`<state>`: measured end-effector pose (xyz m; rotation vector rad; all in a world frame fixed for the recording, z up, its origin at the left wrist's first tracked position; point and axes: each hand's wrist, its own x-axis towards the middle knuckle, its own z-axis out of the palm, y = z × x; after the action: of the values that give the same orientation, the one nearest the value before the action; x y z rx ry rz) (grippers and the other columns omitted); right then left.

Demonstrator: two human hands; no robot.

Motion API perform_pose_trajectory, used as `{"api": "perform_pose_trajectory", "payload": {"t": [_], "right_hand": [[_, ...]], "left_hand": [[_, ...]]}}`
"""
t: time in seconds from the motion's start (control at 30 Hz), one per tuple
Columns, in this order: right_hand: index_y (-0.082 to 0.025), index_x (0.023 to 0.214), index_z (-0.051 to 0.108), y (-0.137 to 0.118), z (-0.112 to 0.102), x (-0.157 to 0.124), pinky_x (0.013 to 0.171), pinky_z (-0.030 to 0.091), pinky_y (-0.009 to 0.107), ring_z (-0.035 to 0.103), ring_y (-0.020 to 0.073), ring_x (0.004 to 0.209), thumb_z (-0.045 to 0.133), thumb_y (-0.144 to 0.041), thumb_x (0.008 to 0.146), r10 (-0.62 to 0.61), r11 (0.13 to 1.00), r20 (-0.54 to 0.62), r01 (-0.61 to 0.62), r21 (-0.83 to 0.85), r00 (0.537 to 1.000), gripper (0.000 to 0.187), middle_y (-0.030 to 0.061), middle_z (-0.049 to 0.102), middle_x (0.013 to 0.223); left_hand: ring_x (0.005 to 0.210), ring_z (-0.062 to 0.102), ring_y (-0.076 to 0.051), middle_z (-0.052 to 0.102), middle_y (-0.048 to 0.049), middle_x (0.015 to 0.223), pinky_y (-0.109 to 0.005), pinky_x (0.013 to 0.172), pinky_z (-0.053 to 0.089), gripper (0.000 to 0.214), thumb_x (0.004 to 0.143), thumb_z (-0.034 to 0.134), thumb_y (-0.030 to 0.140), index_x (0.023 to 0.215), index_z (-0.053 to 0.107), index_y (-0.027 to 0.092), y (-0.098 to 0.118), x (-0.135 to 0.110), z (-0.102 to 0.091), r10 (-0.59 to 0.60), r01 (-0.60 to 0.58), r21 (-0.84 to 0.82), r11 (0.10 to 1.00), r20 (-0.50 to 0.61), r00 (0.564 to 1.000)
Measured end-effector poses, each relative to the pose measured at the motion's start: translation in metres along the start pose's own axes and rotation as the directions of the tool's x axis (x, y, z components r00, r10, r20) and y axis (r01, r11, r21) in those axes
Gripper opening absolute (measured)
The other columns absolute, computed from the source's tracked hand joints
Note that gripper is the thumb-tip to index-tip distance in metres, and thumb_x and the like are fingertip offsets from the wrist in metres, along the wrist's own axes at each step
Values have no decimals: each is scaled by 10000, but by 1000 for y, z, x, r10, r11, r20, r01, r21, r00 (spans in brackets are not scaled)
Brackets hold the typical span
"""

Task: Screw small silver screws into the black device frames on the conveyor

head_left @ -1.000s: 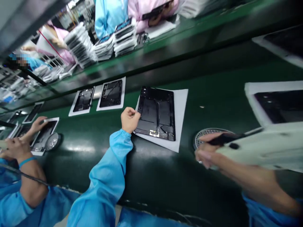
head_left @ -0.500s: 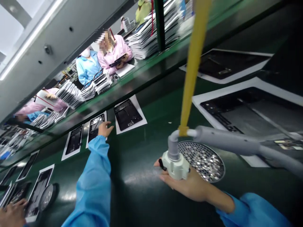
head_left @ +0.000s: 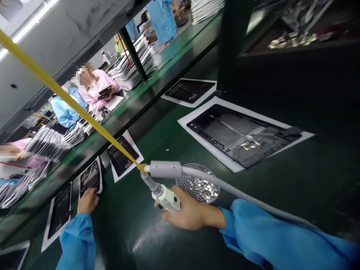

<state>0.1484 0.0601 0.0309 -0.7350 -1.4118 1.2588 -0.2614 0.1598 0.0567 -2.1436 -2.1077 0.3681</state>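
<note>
My right hand [head_left: 188,214] is wrapped round a cream electric screwdriver [head_left: 166,198] whose grey cable [head_left: 213,181] runs off to the right; a yellow cord [head_left: 70,101] rises from it to the upper left. Just beyond the hand lies a round perforated screw tray [head_left: 198,186]. My left hand [head_left: 88,200] rests low on a black tablet back cover on white paper [head_left: 90,179], with its fingers curled on the cover's near edge. A bigger black back cover on white paper [head_left: 244,133] lies to the right on the green belt [head_left: 295,180].
More back covers on paper [head_left: 122,154] [head_left: 190,90] [head_left: 60,210] lie along the belt. A dark post [head_left: 231,45] stands at the upper right. Across the line sit people in pink and blue coats [head_left: 95,88] beside stacks of parts [head_left: 132,65].
The view swung right and the belt's covers slid left. My left hand dropped back onto a nearer cover. My right hand kept the screwdriver, now tilted over, next to the screw tray.
</note>
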Motion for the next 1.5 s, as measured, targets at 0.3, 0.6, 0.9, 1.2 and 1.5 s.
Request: {"api": "perform_pose_trajectory", "payload": {"t": [0.3, 0.6, 0.9, 1.2, 1.5], "right_hand": [[-136, 804, 604, -12, -16, 6, 463, 423, 200, 470, 63, 486, 619, -129, 678, 139, 990, 194, -142, 1, 971, 127, -52, 535, 564], [-207, 828, 579, -27, -68, 12, 488, 498, 319, 540, 136, 430, 737, -228, 691, -29, 999, -281, 22, -31, 959, 210, -51, 544, 487], [-202, 868, 618, -6, -68, 16, 489, 478, 333, 529, 135, 416, 728, -223, 671, -57, 994, -365, 20, -105, 929, 227, -59, 556, 479], [-200, 833, 613, -1, -65, 19, 521, 496, 338, 534, 133, 434, 706, -180, 668, -14, 994, -337, -25, -110, 941, 191, -61, 561, 475], [-187, 827, 592, 4, -66, 19, 467, 460, 309, 520, 126, 405, 715, -169, 664, -7, 996, -320, -23, -91, 947, 205, -58, 554, 480]], "left_hand": [[820, 630, -227, 656, -81, 859, -389, 819, 546, 259, 740, 595, 190, 979, 691, 218, 93, -75, 6, 31, -149, -114, 982, -687, 726], [724, 613, -175, 647, -64, 804, -319, 687, 512, 319, 790, 635, 126, 1090, 669, 228, 217, -143, -11, 365, -584, -1, 811, -780, 508], [833, 584, -202, 660, -93, 897, -342, 728, 509, 206, 922, 539, 275, 1024, 696, 191, 255, -152, 14, 371, -569, -413, 711, -466, 803], [933, 612, -200, 673, -83, 1013, -328, 830, 526, 246, 939, 484, 241, 1065, 690, 196, 238, -135, 5, 318, -480, -510, 713, -375, 871], [1014, 576, -278, 656, -88, 1102, -406, 875, 493, 177, 820, 654, 298, 944, 725, 194, 191, -86, -8, 219, -249, -340, 907, -123, 968]]}}
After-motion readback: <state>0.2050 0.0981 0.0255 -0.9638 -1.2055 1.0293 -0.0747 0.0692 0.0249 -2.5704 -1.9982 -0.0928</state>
